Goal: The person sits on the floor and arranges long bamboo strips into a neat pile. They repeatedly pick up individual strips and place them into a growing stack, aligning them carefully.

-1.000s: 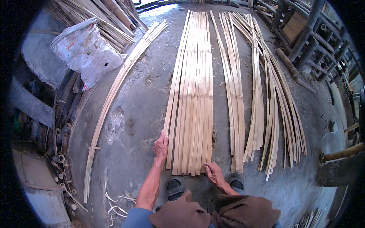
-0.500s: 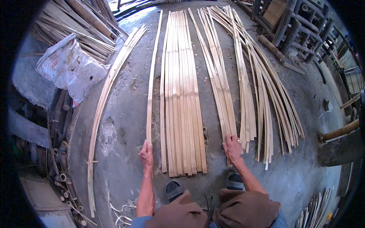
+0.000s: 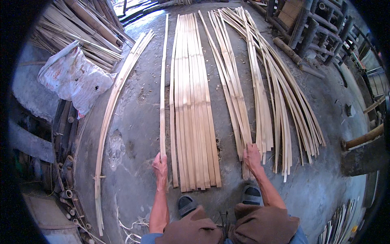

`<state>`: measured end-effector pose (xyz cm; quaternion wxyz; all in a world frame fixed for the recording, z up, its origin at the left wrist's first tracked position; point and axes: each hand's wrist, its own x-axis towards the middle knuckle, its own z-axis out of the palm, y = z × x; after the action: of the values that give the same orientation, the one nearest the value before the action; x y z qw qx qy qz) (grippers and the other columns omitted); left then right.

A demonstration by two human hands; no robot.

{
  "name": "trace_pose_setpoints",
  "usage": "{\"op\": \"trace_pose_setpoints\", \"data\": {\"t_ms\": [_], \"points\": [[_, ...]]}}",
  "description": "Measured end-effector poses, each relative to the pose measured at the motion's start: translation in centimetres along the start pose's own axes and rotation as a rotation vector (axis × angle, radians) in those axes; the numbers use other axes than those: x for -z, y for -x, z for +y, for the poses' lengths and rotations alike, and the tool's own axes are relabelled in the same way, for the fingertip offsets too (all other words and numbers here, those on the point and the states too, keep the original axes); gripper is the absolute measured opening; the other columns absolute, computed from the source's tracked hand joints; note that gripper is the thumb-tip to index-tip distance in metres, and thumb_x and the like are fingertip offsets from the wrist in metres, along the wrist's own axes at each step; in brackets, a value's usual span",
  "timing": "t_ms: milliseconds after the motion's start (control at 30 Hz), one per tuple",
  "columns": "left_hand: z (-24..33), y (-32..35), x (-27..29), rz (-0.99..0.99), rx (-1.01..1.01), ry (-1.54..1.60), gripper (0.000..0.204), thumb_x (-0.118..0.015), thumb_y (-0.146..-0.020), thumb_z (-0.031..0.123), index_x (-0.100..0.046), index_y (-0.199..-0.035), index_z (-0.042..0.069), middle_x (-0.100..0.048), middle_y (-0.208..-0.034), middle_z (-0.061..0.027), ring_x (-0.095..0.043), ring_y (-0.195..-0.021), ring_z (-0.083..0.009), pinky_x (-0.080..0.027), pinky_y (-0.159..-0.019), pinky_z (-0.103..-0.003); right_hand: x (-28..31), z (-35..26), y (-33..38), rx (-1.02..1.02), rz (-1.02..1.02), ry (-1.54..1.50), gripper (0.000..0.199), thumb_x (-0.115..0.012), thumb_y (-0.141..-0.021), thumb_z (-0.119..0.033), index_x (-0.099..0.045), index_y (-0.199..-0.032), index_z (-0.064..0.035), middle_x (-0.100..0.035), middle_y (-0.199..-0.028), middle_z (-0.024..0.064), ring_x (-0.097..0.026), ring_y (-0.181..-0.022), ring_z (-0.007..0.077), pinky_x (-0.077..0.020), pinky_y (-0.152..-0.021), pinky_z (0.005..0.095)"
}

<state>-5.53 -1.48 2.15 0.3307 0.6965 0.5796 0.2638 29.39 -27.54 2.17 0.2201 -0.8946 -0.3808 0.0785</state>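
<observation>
My left hand (image 3: pixel 160 166) is closed round the near end of a single long bamboo strip (image 3: pixel 163 101), which runs away from me over the floor. Just right of it lies a flat row of several bamboo strips (image 3: pixel 193 122), side by side with their near ends roughly level. My right hand (image 3: pixel 252 156) has its fingers curled round the near part of a bamboo strip in a narrow bundle (image 3: pixel 235 97). Other strips of that bundle lie beside and under this hand, and its fingertips are partly hidden.
Farther right, more bamboo strips (image 3: pixel 290 105) fan out. A tied bundle (image 3: pixel 106 122) lies to the left, near a white sack (image 3: pixel 77 77) and piled bamboo poles (image 3: pixel 67 195). Dark bamboo frames (image 3: pixel 317 32) stand at the far right. My sandalled feet are on the concrete floor (image 3: pixel 134 142).
My right hand has shifted a little to the right, and its fingers have gone from lying over the strips to curling round one. The left hand has moved slightly right and nearer me.
</observation>
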Motion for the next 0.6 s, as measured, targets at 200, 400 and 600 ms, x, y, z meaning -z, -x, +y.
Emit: {"op": "trace_pose_setpoints", "data": {"t_ms": [200,400,600], "points": [[0.2,0.5,0.2,-0.029,-0.018,0.068,0.034,-0.061,-0.094,0.023,-0.062,-0.115,-0.003,-0.065,-0.089,-0.0214,-0.063,-0.079,-0.0303,-0.048,-0.073,-0.043,1.4,-1.9,1.6,-0.044,0.003,-0.426,0.027,-0.054,-0.093,-0.015,-0.058,-0.115,0.0,-0.062,-0.086,0.0209,-0.062,-0.08,0.038,-0.0496,-0.075,0.0478],[-1.1,0.2,-0.8,0.133,-0.178,-0.266,0.036,-0.058,-0.092,0.019,-0.059,-0.121,-0.001,-0.057,-0.103,-0.0219,-0.058,-0.097,-0.0372,-0.047,-0.084,-0.047,-1.1,-1.3,3.4,-0.081,-0.136,-0.324,0.039,-0.051,-0.098,-0.019,-0.051,-0.133,-0.0023,-0.062,-0.083,0.0238,-0.062,-0.08,0.0402,-0.0477,-0.073,0.0489],[4.3,3.6,-5.2,0.015,-0.51,-0.219,0.048,-0.061,-0.089,0.023,-0.054,-0.132,0.003,-0.052,-0.128,-0.0214,-0.048,-0.122,-0.0376,-0.036,-0.104,-0.048,-3.0,-3.2,4.7,0.043,0.107,-0.471,0.05,-0.048,-0.102,-0.015,-0.035,-0.149,-0.0027,-0.055,-0.08,0.02,-0.049,-0.072,0.0185,-0.043,-0.063,0.0328]]}}
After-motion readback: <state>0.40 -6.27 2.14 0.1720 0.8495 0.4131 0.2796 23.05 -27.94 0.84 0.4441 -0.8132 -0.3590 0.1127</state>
